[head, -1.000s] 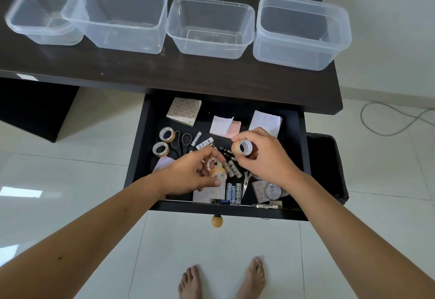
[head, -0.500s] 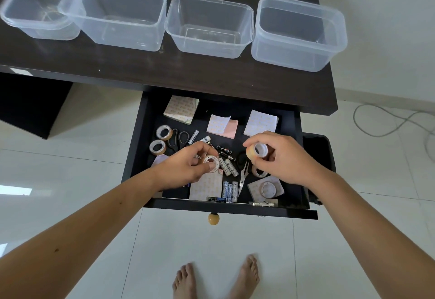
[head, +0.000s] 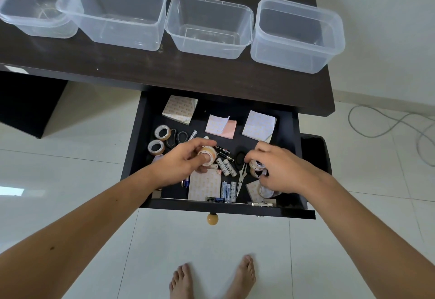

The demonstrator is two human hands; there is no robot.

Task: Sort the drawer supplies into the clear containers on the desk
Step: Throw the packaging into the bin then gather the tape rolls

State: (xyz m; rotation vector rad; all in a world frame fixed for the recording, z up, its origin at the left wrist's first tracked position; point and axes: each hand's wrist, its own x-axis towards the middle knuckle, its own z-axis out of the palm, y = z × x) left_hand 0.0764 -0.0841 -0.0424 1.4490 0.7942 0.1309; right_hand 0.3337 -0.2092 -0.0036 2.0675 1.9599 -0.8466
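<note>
The open black drawer [head: 138, 141] holds tape rolls, batteries [head: 227, 190], scissors [head: 242, 176] and sticky-note pads [head: 259, 125]. My left hand [head: 181, 162] grips a tape roll [head: 208, 154] above the drawer's middle, a finger through its core. My right hand [head: 277, 171] is down in the drawer's right part, fingers curled round two small tape rolls [head: 256, 168]. Two more tape rolls [head: 162, 132] lie at the drawer's left. Several clear containers stand in a row on the dark desk [head: 164, 72], among them the middle one [head: 208, 26] and the rightmost [head: 297, 36].
A round wooden knob [head: 212, 219] sticks out of the drawer front. A black bin [head: 315, 155] stands right of the drawer. A grey cable [head: 386, 124] loops over the white tile floor at right. My bare feet [head: 211, 277] are below the drawer.
My right hand has dropped from above the drawer down onto rolls at the right side. My left hand has lifted its tape roll slightly and turned it.
</note>
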